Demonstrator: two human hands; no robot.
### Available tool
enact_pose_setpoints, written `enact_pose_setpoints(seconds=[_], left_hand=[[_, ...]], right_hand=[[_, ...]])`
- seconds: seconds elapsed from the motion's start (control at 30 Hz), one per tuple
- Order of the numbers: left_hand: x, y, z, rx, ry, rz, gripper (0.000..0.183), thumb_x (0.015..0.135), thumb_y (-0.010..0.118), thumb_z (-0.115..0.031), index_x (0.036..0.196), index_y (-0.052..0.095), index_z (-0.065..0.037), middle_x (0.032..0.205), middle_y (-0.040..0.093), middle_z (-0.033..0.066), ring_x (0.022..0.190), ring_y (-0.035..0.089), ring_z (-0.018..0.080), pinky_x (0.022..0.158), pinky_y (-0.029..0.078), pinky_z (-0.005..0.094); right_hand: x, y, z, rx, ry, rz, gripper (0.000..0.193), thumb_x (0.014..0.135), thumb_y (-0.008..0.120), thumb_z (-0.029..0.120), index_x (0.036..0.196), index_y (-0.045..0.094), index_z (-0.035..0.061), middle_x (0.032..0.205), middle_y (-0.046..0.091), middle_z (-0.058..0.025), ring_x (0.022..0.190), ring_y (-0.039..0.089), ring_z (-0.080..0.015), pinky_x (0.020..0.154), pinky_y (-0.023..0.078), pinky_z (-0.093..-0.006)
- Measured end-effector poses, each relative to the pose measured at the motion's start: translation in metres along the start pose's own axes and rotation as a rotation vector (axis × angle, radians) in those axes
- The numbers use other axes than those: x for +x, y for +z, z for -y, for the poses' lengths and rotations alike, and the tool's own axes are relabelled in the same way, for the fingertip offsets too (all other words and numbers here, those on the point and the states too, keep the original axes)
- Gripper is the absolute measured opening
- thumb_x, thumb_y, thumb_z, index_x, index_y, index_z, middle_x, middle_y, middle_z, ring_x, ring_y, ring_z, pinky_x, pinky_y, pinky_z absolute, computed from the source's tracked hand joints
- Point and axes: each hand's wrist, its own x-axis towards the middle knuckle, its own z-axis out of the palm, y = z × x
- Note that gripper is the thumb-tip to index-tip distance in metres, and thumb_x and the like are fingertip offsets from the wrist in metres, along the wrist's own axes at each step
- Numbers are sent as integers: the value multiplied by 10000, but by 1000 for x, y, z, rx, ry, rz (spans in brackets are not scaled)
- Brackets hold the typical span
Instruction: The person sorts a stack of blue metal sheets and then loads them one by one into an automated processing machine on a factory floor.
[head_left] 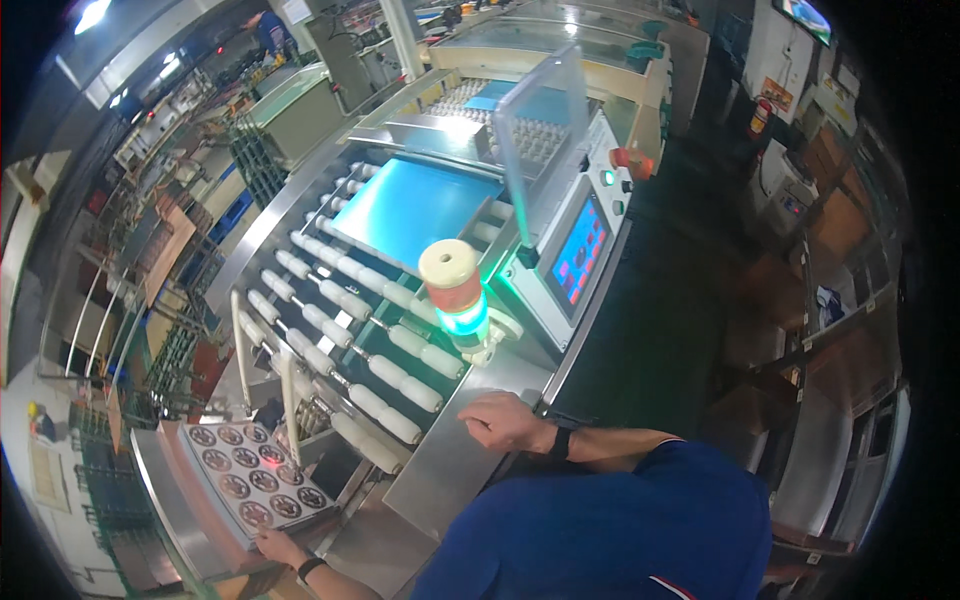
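Note:
My left hand (281, 549) is at the near edge of a pale panel (238, 458) printed with rows of dark round patterns. Its fingers are closed at the panel's corner. The panel lies on a tilted metal stand at the lower left. My right hand (502, 421) rests half curled on the bare steel edge of a roller conveyor, with nothing visible in it. Farther along, a glossy blue sheet (415, 212) lies flat on the conveyor's white rollers (384, 376).
A signal lamp (455, 290) glowing green rises from the conveyor's right side. Beside it are a touch screen (580, 252) and a clear upright cover (540, 130). Two pale posts stand between the panel and the rollers. Metal shelving (840, 390) lines the right side.

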Motion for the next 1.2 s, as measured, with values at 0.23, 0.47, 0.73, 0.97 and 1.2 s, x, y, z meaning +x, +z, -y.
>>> enact_pose_setpoints(seconds=[0.23, 0.47, 0.73, 0.97, 1.2], left_hand=[[-9, -7, -14, -22, -27, -31, 521, 981, 481, -390, 891, 604, 109, 914, 631, 323, 882, 585, 481, 795, 429, 525], [-8, -7, -21, -50, -2, 2, 513, 989, 474, -375, 880, 595, 111, 901, 628, 334, 872, 571, 518, 781, 426, 534], [0, 5, 43, -105, 161, -8, 313, 947, 519, -255, 967, 718, -14, 877, 672, 228, 791, 624, 387, 731, 457, 480], [-12, -9, -25, -28, 14, -66, 351, 916, 504, -240, 894, 675, 65, 908, 656, 284, 877, 623, 461, 779, 464, 530], [-34, -38, -46, -17, -95, -76, 344, 912, 534, -286, 1007, 676, 13, 884, 692, 235, 854, 652, 444, 768, 495, 504]], right_hand=[[5, -2, 5, -1, 20, -22, 116, 810, 561, 91, 856, 656, 41, 790, 645, -128, 766, 618, -341, 692, 497, -430], [4, 0, 5, -23, 39, -42, 107, 802, 584, 74, 863, 662, 34, 795, 652, -144, 749, 630, -339, 686, 509, -424], [7, 4, 8, -19, 51, -7, 113, 812, 599, 69, 883, 678, 32, 774, 653, -146, 724, 638, -335, 676, 516, -414], [7, 2, 17, -1, 99, 18, 105, 826, 595, 32, 885, 674, -4, 803, 662, -167, 742, 641, -341, 687, 515, -392], [7, 7, 17, 6, 135, 39, 112, 849, 588, 39, 906, 667, -14, 799, 657, -171, 735, 640, -336, 689, 513, -387]])
